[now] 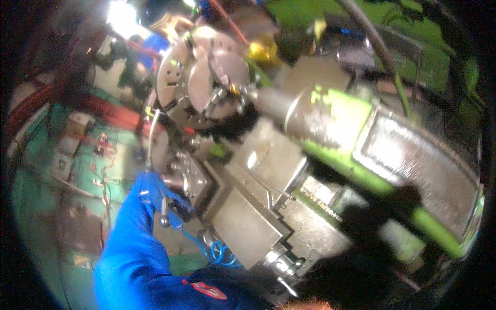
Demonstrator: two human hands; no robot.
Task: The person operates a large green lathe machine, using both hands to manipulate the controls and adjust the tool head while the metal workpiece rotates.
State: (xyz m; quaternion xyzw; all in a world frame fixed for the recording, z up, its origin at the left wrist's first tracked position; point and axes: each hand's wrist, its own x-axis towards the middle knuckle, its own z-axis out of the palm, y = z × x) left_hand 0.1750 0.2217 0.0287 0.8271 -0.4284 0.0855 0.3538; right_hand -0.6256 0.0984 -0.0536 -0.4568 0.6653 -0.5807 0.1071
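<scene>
sleeve: blue sleeve [132,253] of the left arm rises from the lower edge, nearest the camera.
left hand: left hand [150,188] in a blue glove, up at the ball-ended lever [164,212]; cannot tell if the fingers are clenched on it.
right hand: out of sight.
tool post: grey tool post [268,160] just right of the lever.
chuck: round steel chuck [204,77] above, beside the green tailstock [330,124].
hose: coiled blue hose [217,250] below the carriage.

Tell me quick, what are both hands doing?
Left hand: blue-gloved, on the lathe by a lever; grip cannot be told.
Right hand: not in view.
</scene>
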